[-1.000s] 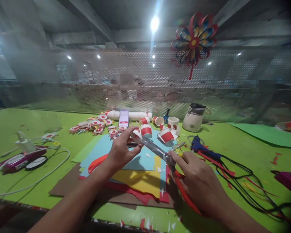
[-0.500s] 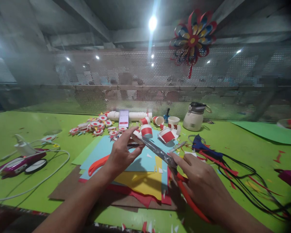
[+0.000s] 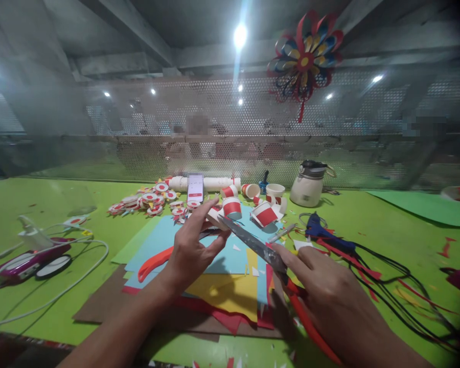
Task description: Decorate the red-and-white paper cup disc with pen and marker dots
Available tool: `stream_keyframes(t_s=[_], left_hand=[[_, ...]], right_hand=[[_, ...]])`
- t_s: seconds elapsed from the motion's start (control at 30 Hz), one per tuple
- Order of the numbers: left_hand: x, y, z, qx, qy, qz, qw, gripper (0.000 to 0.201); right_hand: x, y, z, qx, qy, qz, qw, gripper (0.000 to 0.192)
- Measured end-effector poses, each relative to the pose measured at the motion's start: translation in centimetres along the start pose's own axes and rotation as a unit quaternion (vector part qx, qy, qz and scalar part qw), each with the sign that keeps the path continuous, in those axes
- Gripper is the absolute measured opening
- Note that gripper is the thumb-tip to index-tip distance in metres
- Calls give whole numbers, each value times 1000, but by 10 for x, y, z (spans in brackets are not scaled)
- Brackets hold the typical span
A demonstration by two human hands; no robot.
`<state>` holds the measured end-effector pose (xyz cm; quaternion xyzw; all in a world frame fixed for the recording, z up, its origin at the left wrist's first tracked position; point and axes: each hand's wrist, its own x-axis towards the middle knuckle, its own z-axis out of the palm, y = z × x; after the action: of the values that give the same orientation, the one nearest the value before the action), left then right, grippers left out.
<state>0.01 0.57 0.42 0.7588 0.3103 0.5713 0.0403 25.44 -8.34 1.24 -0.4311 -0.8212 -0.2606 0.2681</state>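
Note:
My right hand [image 3: 325, 291] is closed around the red-orange handles of a pair of scissors [image 3: 255, 243]. Its blades point up and left, with their tip at a small white and red piece of paper cup [image 3: 215, 217]. That piece is pinched between the thumb and fingers of my left hand [image 3: 193, 240], which partly hide it. Under my left hand lies a second tool with an orange handle [image 3: 153, 263], on light blue paper [image 3: 230, 258]. Red-and-white paper cups [image 3: 232, 208], some cut, stand and lie just beyond the blades.
Yellow paper [image 3: 226, 296] and brown cardboard [image 3: 99, 299] lie below. Red-and-white paper rounds [image 3: 149, 199] are heaped back left near a phone [image 3: 195, 189]. A kettle [image 3: 308, 186], blue glue gun [image 3: 316, 227] and black cords are at right. A white cable [image 3: 103, 255] loops at left.
The scissors' blades have shifted slightly, their tip now against the cup piece. My right hand has moved a little right and down; the left hand keeps its hold.

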Motion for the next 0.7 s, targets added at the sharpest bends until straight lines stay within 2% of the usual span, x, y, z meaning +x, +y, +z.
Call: stream_keyframes(t_s=[0.3,0.7], left_hand=[[3,2,-3,50,8,57,997,55],[1,4,1,41,17,55,998,52]], right_hand=[[2,2,-4,-19,-3,-10,1000,47],[2,1,-3,-14,9,-13,1000,45]])
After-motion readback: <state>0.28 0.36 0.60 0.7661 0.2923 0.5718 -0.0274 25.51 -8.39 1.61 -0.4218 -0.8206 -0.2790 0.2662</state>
